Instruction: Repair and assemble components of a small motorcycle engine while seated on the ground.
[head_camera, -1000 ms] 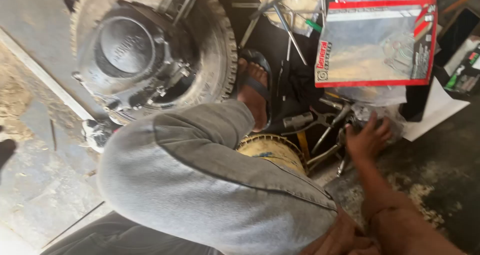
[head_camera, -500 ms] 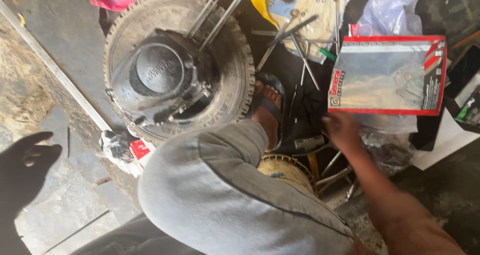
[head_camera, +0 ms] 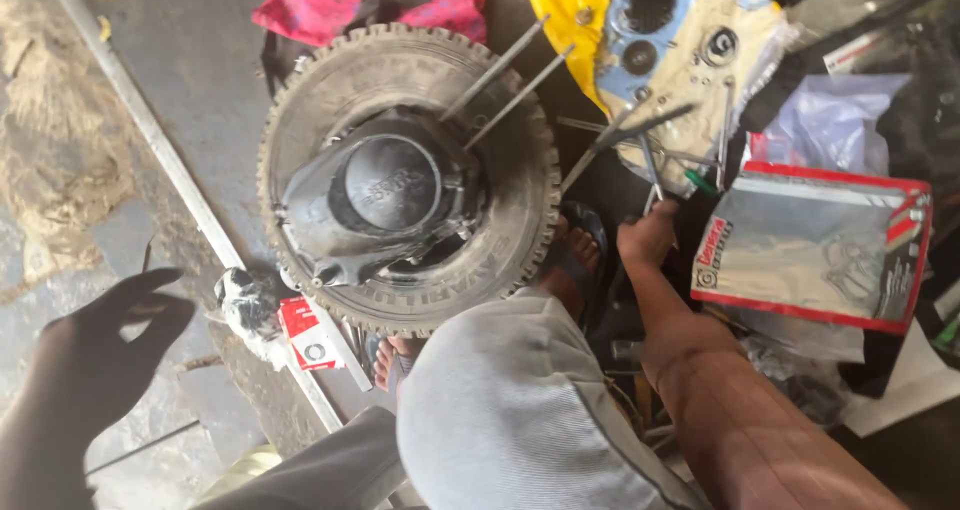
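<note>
While my right hand reaches out past my knee, its fingers curl around a thin metal tool lying among other rods and spanners on the floor, just beside the tyre. My left hand hangs in shadow over the concrete, fingers spread wide and holding nothing. A clear plastic packet with a red border lies by my right forearm; what is inside looks like thin gaskets, though I cannot tell for sure. Lying flat, the tyre is knobbly and dusty, and a black engine casing sits in its middle.
</note>
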